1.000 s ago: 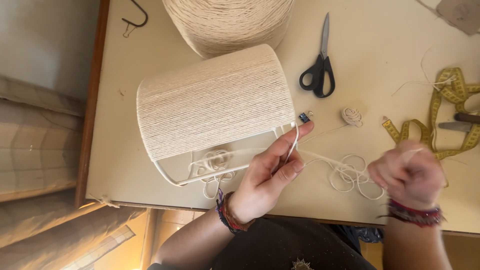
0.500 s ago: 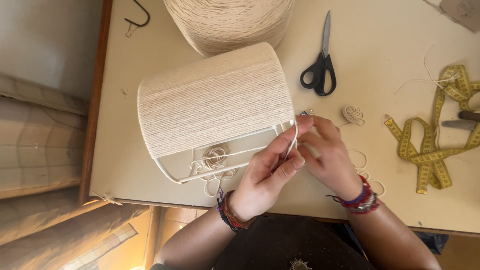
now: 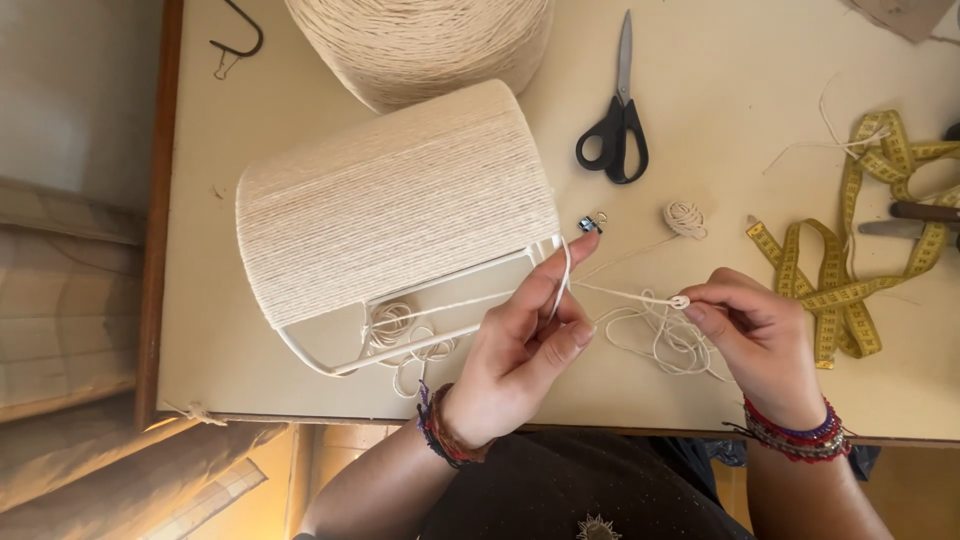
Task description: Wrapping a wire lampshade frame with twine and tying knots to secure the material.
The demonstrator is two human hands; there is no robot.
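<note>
On the pale table, a cord-wrapped lampshade frame lies on its side, its bare white wire rim facing the person. The left hand rests fingers-closed against that rim, pinching the cream cord where it leaves the wire. The right hand sits a little to the right, thumb and forefinger clamped on a small loop of the same cord, pulled fairly taut between the two hands. A slack tangle of cord lies beneath them, so a snag or an unwanted knot seems the likeliest trouble; a loosened left pinch could also let the last wraps slacken. Scissors, a yellow tape measure and a big cord cone lie beyond.
</note>
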